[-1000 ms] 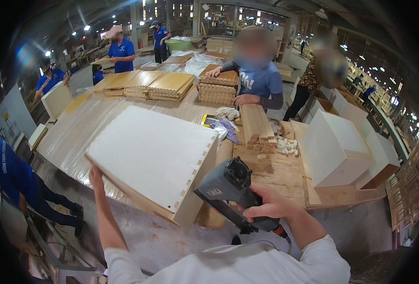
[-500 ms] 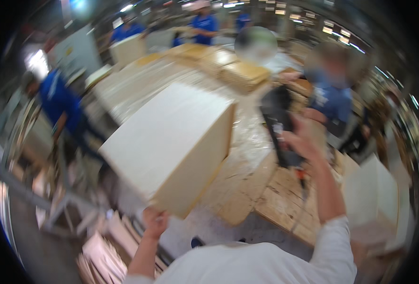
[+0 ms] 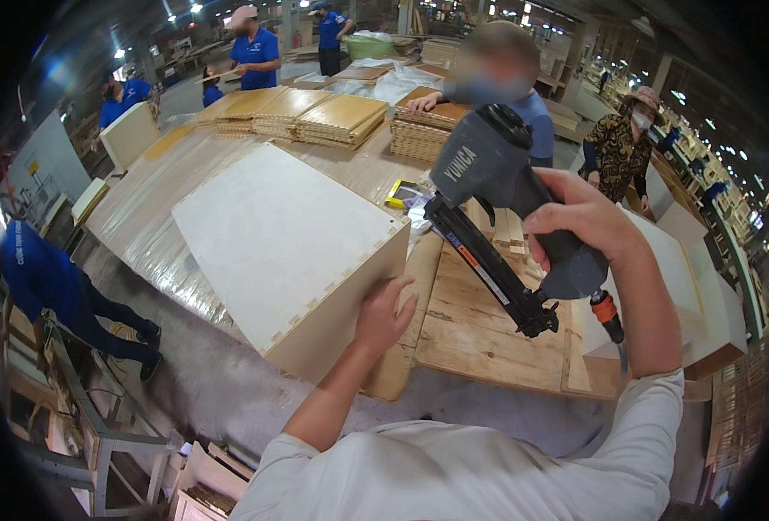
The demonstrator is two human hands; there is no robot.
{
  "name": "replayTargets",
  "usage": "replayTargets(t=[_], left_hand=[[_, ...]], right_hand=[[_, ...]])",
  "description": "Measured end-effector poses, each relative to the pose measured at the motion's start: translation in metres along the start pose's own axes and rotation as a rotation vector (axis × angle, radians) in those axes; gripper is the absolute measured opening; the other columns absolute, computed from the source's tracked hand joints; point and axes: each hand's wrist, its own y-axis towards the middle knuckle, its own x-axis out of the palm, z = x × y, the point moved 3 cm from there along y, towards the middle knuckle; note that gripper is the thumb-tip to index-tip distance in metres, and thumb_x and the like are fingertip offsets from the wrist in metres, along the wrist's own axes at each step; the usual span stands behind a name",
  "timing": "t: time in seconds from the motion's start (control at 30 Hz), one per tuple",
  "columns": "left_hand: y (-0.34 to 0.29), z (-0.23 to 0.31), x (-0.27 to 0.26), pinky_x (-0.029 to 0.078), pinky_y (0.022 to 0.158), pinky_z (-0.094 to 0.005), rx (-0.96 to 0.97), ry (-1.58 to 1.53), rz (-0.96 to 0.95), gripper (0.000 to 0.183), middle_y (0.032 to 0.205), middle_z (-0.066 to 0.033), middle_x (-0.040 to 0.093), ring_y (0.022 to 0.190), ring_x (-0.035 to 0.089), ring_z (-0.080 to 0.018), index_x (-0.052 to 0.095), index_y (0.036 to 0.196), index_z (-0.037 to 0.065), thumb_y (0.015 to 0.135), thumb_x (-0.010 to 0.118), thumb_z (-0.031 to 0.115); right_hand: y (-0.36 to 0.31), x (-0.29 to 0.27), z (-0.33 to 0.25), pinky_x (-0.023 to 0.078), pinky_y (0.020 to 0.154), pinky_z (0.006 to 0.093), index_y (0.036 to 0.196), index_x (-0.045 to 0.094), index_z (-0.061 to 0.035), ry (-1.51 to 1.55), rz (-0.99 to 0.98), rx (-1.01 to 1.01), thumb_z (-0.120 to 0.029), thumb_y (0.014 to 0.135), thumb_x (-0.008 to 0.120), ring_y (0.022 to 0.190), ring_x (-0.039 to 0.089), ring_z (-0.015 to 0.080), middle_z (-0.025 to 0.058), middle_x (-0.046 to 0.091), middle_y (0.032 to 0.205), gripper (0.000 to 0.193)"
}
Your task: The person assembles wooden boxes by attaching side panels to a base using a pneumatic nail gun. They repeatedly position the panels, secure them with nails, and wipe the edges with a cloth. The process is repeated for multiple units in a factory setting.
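Observation:
My right hand [image 3: 580,221] is wrapped round the handle of a black and grey nail gun [image 3: 487,161], held raised above the worktable with its nose pointing down to the right. An orange air fitting [image 3: 604,306] with a hose hangs below its handle. A large pale wooden box [image 3: 285,239] rests at a slant on the worktable, with jointed edges and its white flat panel facing up. Against the near side of the box lies my left hand [image 3: 386,313], fingers stretched out and apart; it grips nothing.
Behind the box are stacks of yellowish panels [image 3: 337,117] on a film-wrapped surface [image 3: 150,226]. Bare boards [image 3: 480,321] lie below the nail gun. More pale boxes [image 3: 706,334] stand at right. A co-worker [image 3: 536,122] stands across the table; another in blue [image 3: 46,286] bends at left.
My left hand has moved from the box's near-left corner to its side, and its fingers have opened. The box has turned, and the nail gun now tilts the other way.

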Motion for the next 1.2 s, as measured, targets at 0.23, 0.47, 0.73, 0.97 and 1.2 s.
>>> replayTargets(t=[0.23,0.47,0.73,0.97,1.2], left_hand=[[-0.105,0.024,-0.111,0.043,0.052,-0.0296,0.015,0.064,0.066,0.012,0.067,-0.0079,0.062,0.054,0.057,-0.0203,0.065,0.08,0.004,0.075,0.076,0.003],[-0.162,0.001,-0.16,0.043,0.059,-0.0265,-0.292,0.247,0.395,0.024,0.073,-0.0057,0.056,0.062,0.05,-0.0138,0.052,0.086,0.002,0.078,0.074,0.005],[-0.161,-0.011,-0.156,0.044,0.062,-0.0258,-0.364,0.27,0.31,0.029,0.076,-0.005,0.058,0.066,0.052,-0.0126,0.053,0.094,0.002,0.077,0.076,0.006],[-0.159,-0.009,-0.152,0.045,0.064,-0.0312,-0.408,0.271,0.335,0.036,0.082,-0.0078,0.06,0.07,0.055,-0.0199,0.056,0.096,0.003,0.072,0.08,0.011],[-0.149,-0.012,-0.152,0.046,0.07,-0.0355,-0.414,0.38,0.294,0.03,0.09,-0.0098,0.06,0.084,0.056,-0.026,0.057,0.096,0.004,0.075,0.076,0.011]], right_hand=[[0.023,0.004,-0.025,0.055,0.049,0.0315,0.106,0.053,0.0051,-0.122,-0.064,0.183,-0.012,0.08,0.062,0.055,0.061,0.0154,0.0123,0.062,0.087,0.032],[0.044,0.027,-0.031,0.056,0.05,0.0312,0.108,0.052,0.0045,-0.157,-0.099,0.207,-0.012,0.08,0.063,0.059,0.062,0.0148,0.0123,0.063,0.097,0.035],[0.061,0.03,-0.025,0.056,0.051,0.0312,0.108,0.052,0.0026,-0.198,-0.131,0.228,-0.014,0.079,0.064,0.06,0.062,0.015,0.0109,0.062,0.097,0.035],[0.062,0.039,-0.034,0.055,0.051,0.0302,0.105,0.053,0.0028,-0.229,-0.13,0.224,-0.014,0.079,0.065,0.059,0.062,0.0141,0.0098,0.061,0.089,0.033],[0.053,0.067,-0.04,0.054,0.048,0.0302,0.106,0.053,0.0042,-0.135,-0.176,0.211,-0.008,0.079,0.062,0.055,0.061,0.0142,0.0099,0.061,0.08,0.031]])
